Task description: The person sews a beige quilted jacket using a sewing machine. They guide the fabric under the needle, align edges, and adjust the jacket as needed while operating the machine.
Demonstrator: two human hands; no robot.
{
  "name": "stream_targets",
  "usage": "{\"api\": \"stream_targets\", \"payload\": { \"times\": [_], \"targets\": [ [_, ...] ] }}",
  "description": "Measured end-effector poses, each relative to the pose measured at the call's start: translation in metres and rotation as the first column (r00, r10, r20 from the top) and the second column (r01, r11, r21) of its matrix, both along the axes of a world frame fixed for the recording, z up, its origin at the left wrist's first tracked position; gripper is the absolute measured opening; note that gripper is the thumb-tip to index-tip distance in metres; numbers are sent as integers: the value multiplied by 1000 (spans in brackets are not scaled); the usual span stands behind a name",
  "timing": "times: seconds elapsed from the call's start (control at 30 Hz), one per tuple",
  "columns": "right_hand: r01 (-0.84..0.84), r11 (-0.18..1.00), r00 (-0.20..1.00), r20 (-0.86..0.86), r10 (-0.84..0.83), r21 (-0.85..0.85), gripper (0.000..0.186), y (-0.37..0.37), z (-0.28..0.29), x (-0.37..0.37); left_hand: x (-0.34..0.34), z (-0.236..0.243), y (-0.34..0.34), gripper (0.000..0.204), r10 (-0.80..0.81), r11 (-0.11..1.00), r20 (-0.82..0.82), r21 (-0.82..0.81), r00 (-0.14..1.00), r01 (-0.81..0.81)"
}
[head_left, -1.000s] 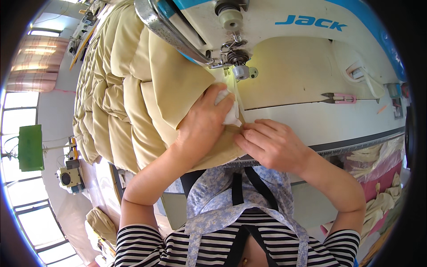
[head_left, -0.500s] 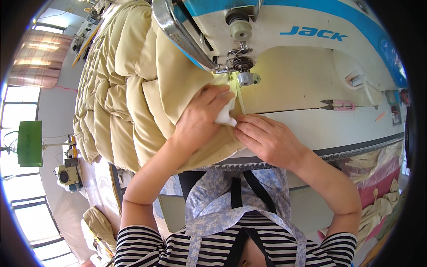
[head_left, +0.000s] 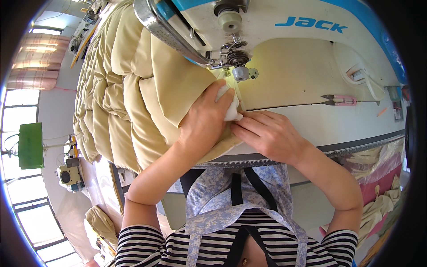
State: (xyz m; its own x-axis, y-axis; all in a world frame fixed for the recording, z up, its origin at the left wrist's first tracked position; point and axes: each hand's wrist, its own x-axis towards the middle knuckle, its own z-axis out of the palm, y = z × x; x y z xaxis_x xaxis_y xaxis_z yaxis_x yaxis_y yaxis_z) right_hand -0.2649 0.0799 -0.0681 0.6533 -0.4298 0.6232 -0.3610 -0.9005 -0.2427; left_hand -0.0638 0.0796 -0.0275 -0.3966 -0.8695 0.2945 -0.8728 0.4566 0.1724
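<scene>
A puffy beige quilted garment (head_left: 133, 89) spreads over the left of the sewing table, its edge running under the sewing machine's needle area (head_left: 229, 70). My left hand (head_left: 205, 109) is closed on a folded white piece of fabric (head_left: 232, 109) at that edge, just in front of the presser foot. Close beside it, my right hand (head_left: 269, 135) pinches the edge of the same layers between thumb and fingers. The fingertips of both hands nearly meet. Exactly how the layers lie under my fingers is hidden.
The blue and white sewing machine (head_left: 284, 18) arches over the far side. Pink-handled thread snips (head_left: 339, 100) lie on the table to the right. A measuring tape strip (head_left: 329, 150) follows the near table edge. Another machine (head_left: 69, 175) stands at the left.
My left hand has turned slightly, and more of the white fabric shows between its fingers. My right hand keeps its pinch close by. The view has shifted a little.
</scene>
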Motion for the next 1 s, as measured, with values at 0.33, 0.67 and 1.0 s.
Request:
{"api": "stream_targets", "payload": {
  "times": [0.33, 0.67, 1.0],
  "targets": [
    [48, 999, 987, -154, -48, -5, 24, -13, 4, 1, 4, -13, -12, 53, 15, 996, 71, -86, 997, -8],
    [-30, 997, 996, -85, 36, 70, 40, 36, 1, 3, 15, 25, 10, 44, -182, 958, 149, -195, 972, 210],
    [217, 974, 968, -110, -224, -72, 12, -7, 3, -1, 17, 12, 16, 29, -146, 961, 68, -228, 987, 158]
  ]
}}
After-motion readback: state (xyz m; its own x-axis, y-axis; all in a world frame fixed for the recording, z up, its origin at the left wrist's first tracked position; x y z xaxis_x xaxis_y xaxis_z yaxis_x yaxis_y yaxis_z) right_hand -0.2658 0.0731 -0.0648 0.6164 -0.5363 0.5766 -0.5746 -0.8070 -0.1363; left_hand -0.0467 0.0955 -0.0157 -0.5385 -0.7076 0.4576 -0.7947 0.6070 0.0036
